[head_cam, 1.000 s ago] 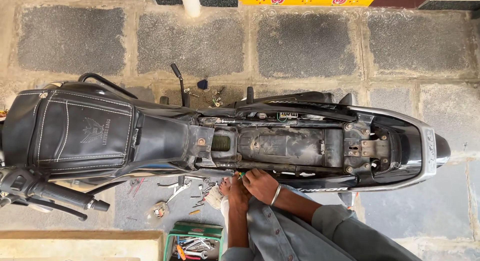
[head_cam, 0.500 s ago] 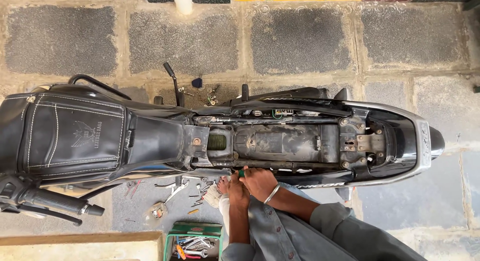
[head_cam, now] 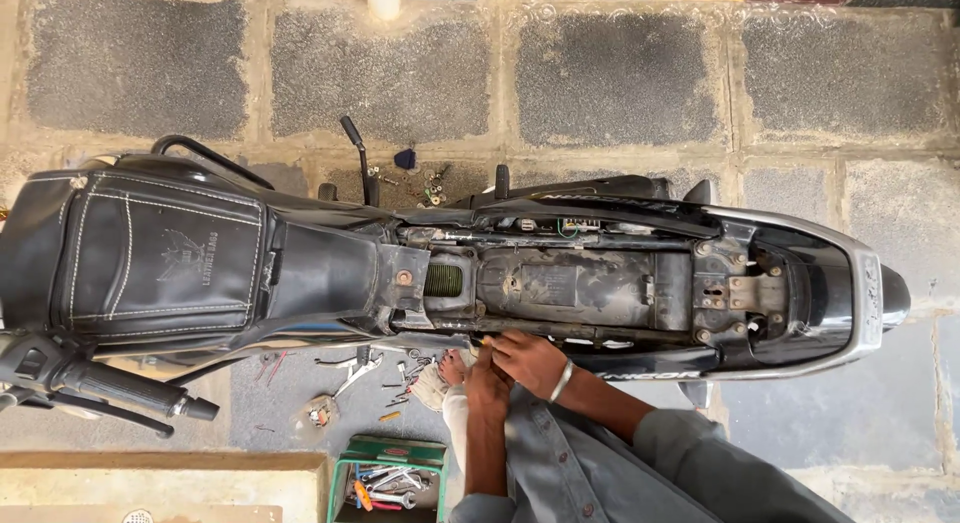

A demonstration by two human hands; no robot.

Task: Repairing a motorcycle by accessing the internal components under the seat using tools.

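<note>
A: Where are the 2 hands?

B: Both sit at the near side rail of the motorcycle (head_cam: pixel 560 283), which has its seat off, baring a dusty grey tray and ribbed metal frame. The right hand (head_cam: pixel 530 358), wearing a silvery bangle, curls its fingers against the rail's lower edge. The left hand (head_cam: pixel 487 383) lies just beside it, partly underneath.

A: Gripping anything?

B: I cannot tell; the fingertips are hidden at the frame.

A: And around them?

B: A stitched black leather tank cover (head_cam: pixel 150 253), smooth and padded. Loose pliers and screws (head_cam: pixel 385 368) on rough stone paving, and a green toolbox (head_cam: pixel 385 473) holding spanners.
</note>
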